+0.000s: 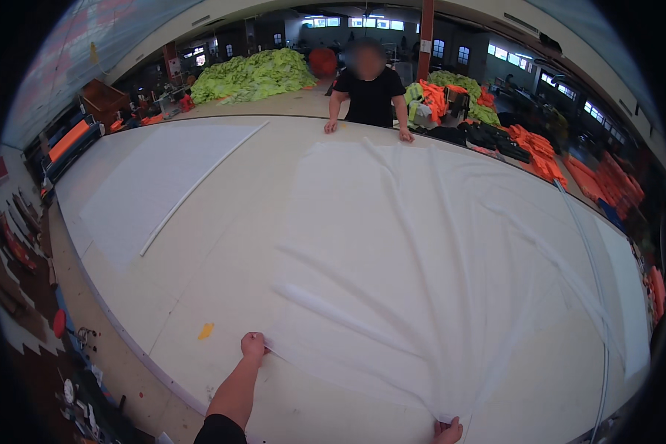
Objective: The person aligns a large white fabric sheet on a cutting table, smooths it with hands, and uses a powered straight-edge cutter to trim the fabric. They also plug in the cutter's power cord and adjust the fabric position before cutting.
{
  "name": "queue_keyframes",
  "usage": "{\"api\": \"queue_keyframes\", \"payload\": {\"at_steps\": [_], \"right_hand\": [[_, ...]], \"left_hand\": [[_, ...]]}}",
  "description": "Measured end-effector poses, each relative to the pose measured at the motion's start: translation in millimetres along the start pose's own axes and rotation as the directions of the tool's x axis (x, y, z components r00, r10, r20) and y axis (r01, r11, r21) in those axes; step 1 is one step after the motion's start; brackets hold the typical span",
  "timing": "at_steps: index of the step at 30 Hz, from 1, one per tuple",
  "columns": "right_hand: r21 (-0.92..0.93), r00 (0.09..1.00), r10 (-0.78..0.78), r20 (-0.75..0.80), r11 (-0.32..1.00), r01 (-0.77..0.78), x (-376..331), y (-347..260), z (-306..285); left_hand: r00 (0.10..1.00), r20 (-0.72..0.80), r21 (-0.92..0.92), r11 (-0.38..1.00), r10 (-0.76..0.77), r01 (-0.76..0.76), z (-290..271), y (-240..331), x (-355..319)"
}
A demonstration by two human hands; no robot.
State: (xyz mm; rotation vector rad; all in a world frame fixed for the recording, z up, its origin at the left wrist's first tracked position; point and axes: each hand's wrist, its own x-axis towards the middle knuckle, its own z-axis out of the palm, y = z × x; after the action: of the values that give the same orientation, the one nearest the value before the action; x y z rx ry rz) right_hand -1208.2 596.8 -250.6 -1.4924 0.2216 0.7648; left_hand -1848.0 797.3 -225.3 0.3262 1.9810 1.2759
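A thin, translucent white sheet (348, 222) is spread over the large pale table (207, 288), with long folds and ripples running toward its near right part. At the sheet's near left corner, my left hand (253, 345) is closed on the edge. My right hand (448, 430), partly cut off by the lower edge of the view, pinches the near edge, where the folds gather. Across the table stands a co-worker (370, 96), with both hands at the far edge near the sheet's far end.
Another white sheet (155, 170) lies at the left beside a long white strip (203, 189). A yellow scrap (206, 331) is near my left hand. A pale pole (592, 266) crosses the right side. Yellow-green fabric (255, 74) and orange garments (534, 148) are heaped beyond the table.
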Motion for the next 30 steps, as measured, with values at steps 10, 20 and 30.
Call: {"api": "queue_keyframes", "payload": {"at_steps": [10,20,30], "right_hand": [[0.004,0.948,0.141,0.284,0.989,-0.148,-37,10,52],[0.107,0.913,0.214,0.346,0.958,-0.266,-64,21,107],[0.128,0.943,0.153,0.295,0.972,-0.198,-43,20,136]], "left_hand": [[0.978,-0.133,0.188,0.973,0.161,-0.134,-70,25,97],[0.987,0.080,0.046,0.988,0.142,-0.146,-94,64,178],[0.986,0.081,0.045,0.987,0.148,-0.152,-110,61,188]]}}
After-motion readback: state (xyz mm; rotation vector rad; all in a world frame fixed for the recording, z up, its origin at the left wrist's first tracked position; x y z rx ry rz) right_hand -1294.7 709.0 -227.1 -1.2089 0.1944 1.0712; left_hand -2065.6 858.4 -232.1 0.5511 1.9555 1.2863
